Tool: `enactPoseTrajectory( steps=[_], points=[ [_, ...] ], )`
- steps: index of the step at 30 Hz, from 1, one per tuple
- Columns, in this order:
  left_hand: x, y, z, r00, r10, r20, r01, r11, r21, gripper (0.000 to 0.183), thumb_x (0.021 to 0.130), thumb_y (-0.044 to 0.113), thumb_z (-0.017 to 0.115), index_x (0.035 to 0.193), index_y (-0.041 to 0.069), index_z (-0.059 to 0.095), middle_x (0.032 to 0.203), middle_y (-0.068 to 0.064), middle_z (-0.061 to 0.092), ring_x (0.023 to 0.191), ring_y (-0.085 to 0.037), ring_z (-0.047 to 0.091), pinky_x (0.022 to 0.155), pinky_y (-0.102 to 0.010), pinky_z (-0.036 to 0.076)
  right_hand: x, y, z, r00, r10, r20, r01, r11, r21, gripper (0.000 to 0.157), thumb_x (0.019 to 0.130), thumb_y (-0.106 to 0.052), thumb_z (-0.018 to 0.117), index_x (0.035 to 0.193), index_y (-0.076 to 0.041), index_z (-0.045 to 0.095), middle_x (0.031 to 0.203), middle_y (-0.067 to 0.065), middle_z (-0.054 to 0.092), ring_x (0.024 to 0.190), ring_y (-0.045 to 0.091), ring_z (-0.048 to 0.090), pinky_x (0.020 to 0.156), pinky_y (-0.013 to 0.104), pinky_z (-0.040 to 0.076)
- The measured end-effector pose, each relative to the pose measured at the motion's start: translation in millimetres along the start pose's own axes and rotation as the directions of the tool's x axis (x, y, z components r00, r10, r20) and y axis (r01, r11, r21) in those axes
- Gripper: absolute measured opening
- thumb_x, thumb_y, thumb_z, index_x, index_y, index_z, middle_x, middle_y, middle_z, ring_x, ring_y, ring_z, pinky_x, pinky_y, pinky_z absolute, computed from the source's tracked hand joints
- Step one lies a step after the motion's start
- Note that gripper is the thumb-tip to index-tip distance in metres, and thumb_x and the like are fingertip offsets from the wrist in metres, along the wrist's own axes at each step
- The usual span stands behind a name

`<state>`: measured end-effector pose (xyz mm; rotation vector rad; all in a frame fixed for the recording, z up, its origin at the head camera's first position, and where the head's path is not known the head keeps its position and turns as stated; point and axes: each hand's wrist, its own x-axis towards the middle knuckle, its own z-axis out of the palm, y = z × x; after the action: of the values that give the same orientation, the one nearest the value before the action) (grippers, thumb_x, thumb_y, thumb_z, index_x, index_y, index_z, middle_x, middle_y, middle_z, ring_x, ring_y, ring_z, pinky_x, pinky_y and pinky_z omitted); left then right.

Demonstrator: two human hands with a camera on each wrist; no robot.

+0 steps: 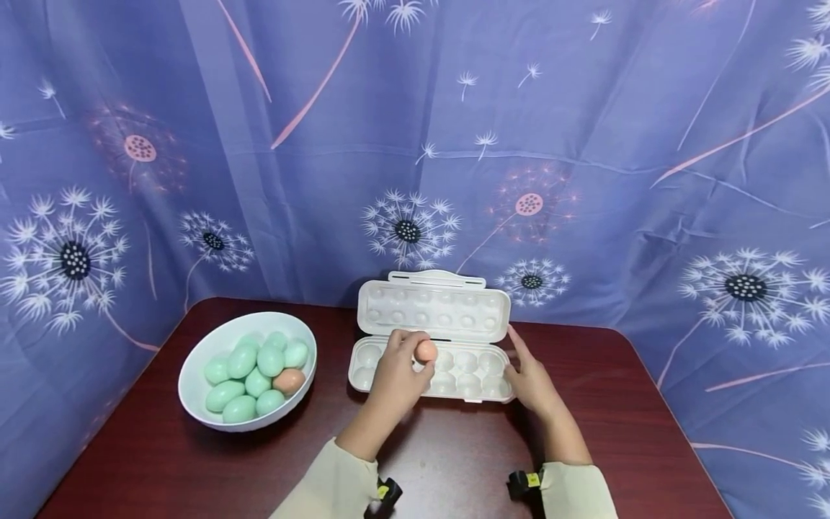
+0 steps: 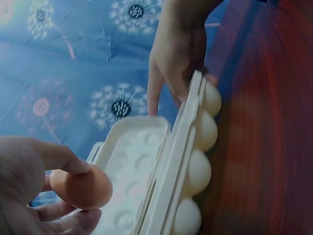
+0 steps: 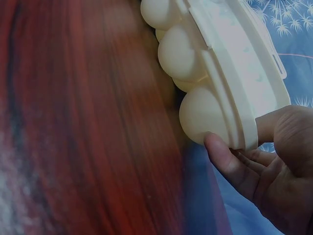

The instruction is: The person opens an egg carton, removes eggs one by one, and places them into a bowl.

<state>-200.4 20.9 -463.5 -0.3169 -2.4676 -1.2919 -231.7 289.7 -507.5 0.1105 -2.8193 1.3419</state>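
Observation:
My left hand (image 1: pixel 395 369) pinches a brown egg (image 1: pixel 426 351) between thumb and fingers, above the cups of a white plastic egg carton (image 1: pixel 470 398). In the left wrist view that egg (image 2: pixel 93 188) overlaps the raised lid (image 2: pixel 117 161). The carton lies with its lid tipped back, and the cups that show hold no eggs; my left hand hides some of them. My right hand (image 1: pixel 537 383) grips the carton's right end. The right wrist view has its thumb (image 3: pixel 220 152) against an end cup, other fingers round the edge.
A white bowl (image 1: pixel 190 382) stands at the left of the dark red table (image 1: pixel 447 461). It holds several pale green eggs (image 1: pixel 242 360) and one brown egg (image 1: pixel 289 380). A blue dandelion-print curtain (image 1: pixel 311 216) hangs right behind the table.

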Motion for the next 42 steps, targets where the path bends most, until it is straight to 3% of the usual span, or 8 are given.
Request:
enactPoseTrajectory(
  steps=[7, 14, 21, 27, 33, 37, 42],
  points=[
    [-3.4, -10.8, -27.0, 0.999, -0.029, -0.04, 0.03, 0.999, 0.036, 0.041, 0.078, 0.007, 0.08, 0.118, 0.008, 0.07, 0.112, -0.009, 0.059, 0.077, -0.017, 0.059, 0.069, -0.026, 0.049, 0, -2, -0.8, 1.0, -0.007, 0.001, 0.007, 0.999, -0.039, 0.077, 0.097, 0.0, 0.05, 0.163, -0.02, 0.017, 0.131, 0.027, 0.063, 0.113, 0.035, 0.067, 0.073, 0.024, 0.056],
    [-8.3, -17.1, -51.5, 0.997, -0.028, -0.075, 0.035, 0.995, 0.095, 0.04, 0.078, 0.011, 0.081, 0.117, 0.009, 0.07, 0.11, -0.009, 0.06, 0.077, -0.02, 0.06, 0.069, -0.029, 0.05, -2, -2, -3.3, 1.0, 0.005, 0.009, -0.005, 0.999, -0.048, 0.077, 0.098, -0.002, 0.049, 0.164, -0.022, 0.014, 0.135, 0.027, 0.061, 0.119, 0.039, 0.064, 0.077, 0.028, 0.057],
    [-14.7, -23.6, -86.0, 0.998, -0.055, -0.026, 0.058, 0.984, 0.168, 0.039, 0.08, 0.014, 0.079, 0.117, 0.008, 0.069, 0.108, -0.011, 0.061, 0.077, -0.019, 0.058, 0.071, -0.031, 0.049, -3, -2, -4.3, 1.0, 0.006, 0.012, -0.005, 0.999, -0.05, 0.076, 0.099, -0.002, 0.049, 0.164, -0.021, 0.014, 0.133, 0.029, 0.062, 0.115, 0.038, 0.066, 0.072, 0.027, 0.058],
    [-20.1, -30.9, -121.7, 0.995, -0.097, 0.006, 0.093, 0.969, 0.23, 0.037, 0.081, 0.019, 0.079, 0.115, 0.01, 0.069, 0.107, -0.01, 0.064, 0.088, -0.024, 0.063, 0.077, -0.038, 0.05, 0, -2, 0.0, 1.0, -0.01, 0.012, 0.011, 0.999, -0.047, 0.075, 0.098, -0.001, 0.05, 0.163, -0.018, 0.016, 0.131, 0.028, 0.063, 0.113, 0.036, 0.067, 0.075, 0.025, 0.056],
    [-23.4, -34.5, -153.6, 0.991, -0.126, 0.039, 0.111, 0.956, 0.27, 0.037, 0.082, 0.018, 0.077, 0.116, 0.007, 0.068, 0.108, -0.014, 0.064, 0.09, -0.028, 0.064, 0.081, -0.044, 0.052, -1, 0, 3.0, 1.0, 0.013, 0.024, -0.013, 1.0, -0.005, 0.077, 0.098, 0.0, 0.049, 0.164, -0.023, 0.015, 0.134, 0.03, 0.06, 0.111, 0.037, 0.067, 0.066, 0.027, 0.06],
    [-24.1, -39.5, -174.7, 0.984, -0.164, 0.072, 0.134, 0.943, 0.304, 0.037, 0.084, 0.018, 0.074, 0.118, 0.005, 0.068, 0.108, -0.015, 0.065, 0.088, -0.026, 0.064, 0.081, -0.043, 0.052, -1, 0, 2.8, 1.0, 0.002, 0.013, -0.001, 1.0, -0.023, 0.077, 0.097, 0.0, 0.049, 0.163, -0.021, 0.016, 0.133, 0.03, 0.061, 0.11, 0.036, 0.067, 0.068, 0.027, 0.059],
    [-23.2, -48.2, -198.1, 0.958, -0.257, 0.125, 0.205, 0.923, 0.324, 0.041, 0.083, 0.022, 0.073, 0.12, 0.007, 0.066, 0.107, -0.013, 0.065, 0.092, -0.024, 0.064, 0.08, -0.039, 0.05, 0, 0, 0.2, 1.0, -0.019, 0.004, 0.019, 0.999, -0.051, 0.076, 0.097, 0.0, 0.05, 0.163, -0.018, 0.017, 0.13, 0.029, 0.063, 0.11, 0.036, 0.068, 0.075, 0.028, 0.058]
  ],
)
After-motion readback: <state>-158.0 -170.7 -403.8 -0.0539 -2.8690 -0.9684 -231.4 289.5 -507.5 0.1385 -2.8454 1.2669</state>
